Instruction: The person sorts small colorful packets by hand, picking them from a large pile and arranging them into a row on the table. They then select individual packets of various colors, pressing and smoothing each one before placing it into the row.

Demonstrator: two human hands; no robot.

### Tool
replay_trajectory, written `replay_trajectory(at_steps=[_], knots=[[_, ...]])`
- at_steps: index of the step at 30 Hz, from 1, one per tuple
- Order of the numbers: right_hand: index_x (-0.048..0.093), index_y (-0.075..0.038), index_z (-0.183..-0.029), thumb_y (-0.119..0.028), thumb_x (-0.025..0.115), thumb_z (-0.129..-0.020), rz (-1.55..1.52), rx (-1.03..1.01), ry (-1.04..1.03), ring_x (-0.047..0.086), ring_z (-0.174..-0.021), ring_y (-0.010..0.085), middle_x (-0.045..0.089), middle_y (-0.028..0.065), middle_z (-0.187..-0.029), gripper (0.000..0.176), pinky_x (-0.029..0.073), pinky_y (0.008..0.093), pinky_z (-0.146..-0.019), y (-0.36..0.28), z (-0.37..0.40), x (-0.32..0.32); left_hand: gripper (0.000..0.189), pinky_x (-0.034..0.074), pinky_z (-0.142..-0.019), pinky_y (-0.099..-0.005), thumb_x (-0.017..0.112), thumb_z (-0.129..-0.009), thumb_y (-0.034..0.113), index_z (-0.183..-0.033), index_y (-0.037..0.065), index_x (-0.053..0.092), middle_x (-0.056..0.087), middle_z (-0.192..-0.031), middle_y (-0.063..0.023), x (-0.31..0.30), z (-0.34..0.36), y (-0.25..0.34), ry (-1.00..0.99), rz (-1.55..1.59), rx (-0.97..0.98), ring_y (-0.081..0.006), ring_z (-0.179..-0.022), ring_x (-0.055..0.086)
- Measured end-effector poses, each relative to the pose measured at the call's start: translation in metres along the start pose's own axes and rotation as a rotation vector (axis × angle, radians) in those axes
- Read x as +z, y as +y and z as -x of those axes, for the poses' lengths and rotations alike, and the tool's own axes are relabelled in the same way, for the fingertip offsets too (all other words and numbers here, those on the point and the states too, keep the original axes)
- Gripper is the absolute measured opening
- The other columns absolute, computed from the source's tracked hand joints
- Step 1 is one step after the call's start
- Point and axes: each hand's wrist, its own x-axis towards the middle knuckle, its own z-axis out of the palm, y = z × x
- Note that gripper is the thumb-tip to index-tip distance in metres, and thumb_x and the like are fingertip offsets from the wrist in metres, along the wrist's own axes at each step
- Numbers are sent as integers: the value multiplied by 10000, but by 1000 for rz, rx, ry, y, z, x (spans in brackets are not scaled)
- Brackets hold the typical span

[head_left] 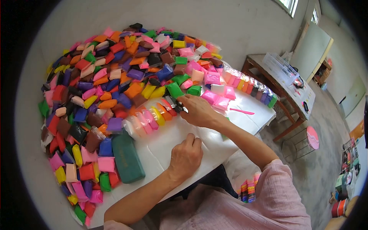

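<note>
A row of small plastic-wrapped coloured packets, soft and clay-like, lies on the white tabletop. It runs from clear-wrapped pale and pink ones through yellow and orange to dark ones. At its far end my right hand pinches a black packet between thumb and fingers. Nearer to my body, my left hand is closed just above the white surface; whatever its curled fingers hold is hidden. Left of it lies a dark green box-like block. Several pink packets sit beyond my right hand.
A big heap of mixed coloured packets covers the table's far and left side. A second packet row and a pink plastic knife lie at right. Behind stand a wooden table with a clear basket and a pink-topped stool.
</note>
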Motion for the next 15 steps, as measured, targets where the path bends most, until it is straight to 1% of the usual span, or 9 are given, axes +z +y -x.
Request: replay_trajectory(at_steps=[4, 7, 10, 13, 15], knots=[[540, -28, -1247, -65, 605, -773, 17, -38, 4, 607, -993, 334, 605, 174, -1109, 480, 491, 433, -835, 13, -4, -10, 78, 507, -594, -406, 603, -804, 47, -837, -5, 554, 520, -855, -160, 1, 0, 1, 1, -7, 1, -331, -670, 598], [551, -37, -1185, -33, 637, -705, 195, -83, 189, 621, -930, 356, 586, 185, -1093, 488, 500, 441, -722, 24, -24, -12, 83, 505, -594, -412, 604, -806, 49, -824, 0, 540, 512, -845, -158, 1, -1, 1, -16, -14, -8, -324, -678, 599], [534, -123, -1282, 41, 581, -719, 233, -293, 156, 636, -928, 310, 545, 126, -1263, 588, 497, 416, -776, 30, -42, -10, 71, 511, -578, -406, 566, -771, 32, -811, 13, 511, 502, -826, -154, 1, -1, 0, 1, -27, 35, -300, -659, 605], [516, -154, -1301, 5, 627, -705, 289, -410, 88, 632, -949, 300, 508, 109, -1313, 627, 502, 408, -767, 37, -57, -2, 81, 510, -580, -400, 571, -769, 33, -817, 16, 507, 501, -828, -149, 0, -1, 1, -12, -32, 29, -296, -668, 606], [504, -164, -1313, -25, 653, -714, 313, -431, 97, 624, -976, 297, 500, 110, -1323, 632, 503, 408, -773, 40, -64, 2, 86, 509, -581, -394, 576, -766, 34, -817, 19, 509, 500, -828, -146, 1, -1, 0, -21, -37, 26, -293, -674, 607]])
